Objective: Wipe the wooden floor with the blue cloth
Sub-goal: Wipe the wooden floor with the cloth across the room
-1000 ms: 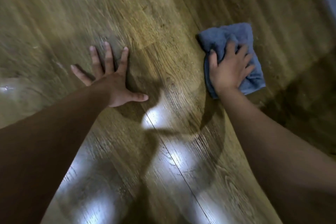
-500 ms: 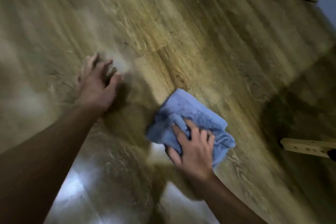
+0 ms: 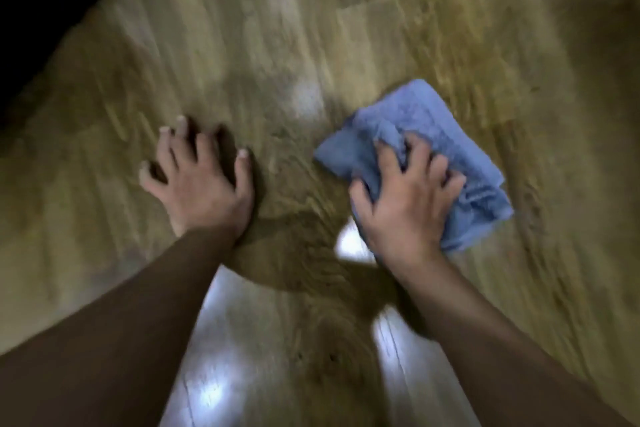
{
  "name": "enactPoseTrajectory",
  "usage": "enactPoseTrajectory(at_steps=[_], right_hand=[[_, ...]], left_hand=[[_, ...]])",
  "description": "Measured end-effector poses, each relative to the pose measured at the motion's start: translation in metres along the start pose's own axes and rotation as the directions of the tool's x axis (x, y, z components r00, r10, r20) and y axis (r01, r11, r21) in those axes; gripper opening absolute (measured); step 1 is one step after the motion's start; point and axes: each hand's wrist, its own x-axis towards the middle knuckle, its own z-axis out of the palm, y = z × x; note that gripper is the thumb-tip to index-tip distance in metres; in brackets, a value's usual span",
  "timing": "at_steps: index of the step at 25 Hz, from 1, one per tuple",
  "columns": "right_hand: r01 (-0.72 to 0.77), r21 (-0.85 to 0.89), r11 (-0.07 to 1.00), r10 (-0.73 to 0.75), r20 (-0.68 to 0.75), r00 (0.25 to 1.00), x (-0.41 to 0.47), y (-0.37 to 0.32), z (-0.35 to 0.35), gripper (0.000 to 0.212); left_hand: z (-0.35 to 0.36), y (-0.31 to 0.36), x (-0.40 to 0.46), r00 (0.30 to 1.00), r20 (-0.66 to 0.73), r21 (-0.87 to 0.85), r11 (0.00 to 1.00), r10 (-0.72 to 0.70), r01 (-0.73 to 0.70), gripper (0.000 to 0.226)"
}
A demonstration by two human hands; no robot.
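One curled grip (image 3: 408, 198) on blue cloth (image 3: 433, 135).

The cloth (image 3: 433, 135) under the right hand (image 3: 405, 198) is a soft blue, a little greyish, with a fine towel texture; in the folds near the fingers the blue becomes darker. The wooden floor (image 3: 381, 28) around the grip is yellow-brown, with long streaks of grain in lighter and darker brown, blurred in this moment. Just below the wrist of the gripping hand there are bright white-bluish patches of reflected light on the boards. Between the grip and the left hand (image 3: 201, 180) the floor has a darker brown shadow. Far from the grip, at the upper left corner, there is a black area (image 3: 38, 10).
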Motion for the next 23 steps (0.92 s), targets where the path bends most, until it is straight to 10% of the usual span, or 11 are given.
enactPoseTrajectory(at_steps=[10, 23], right_hand=[[0.115, -0.029, 0.993, -0.117, -0.065, 0.991, 0.175, -0.098, 0.036, 0.045], [0.220, 0.032, 0.975, -0.222, 0.086, 0.971, -0.096, -0.058, -0.002, 0.059]], left_hand=[[0.004, 0.000, 0.003, 0.999, -0.026, -0.003, 1.000, 0.025, -0.026, 0.058], [-0.040, -0.084, 0.006, 0.998, -0.039, -0.226, 0.973, -0.052, 0.042, 0.044]])
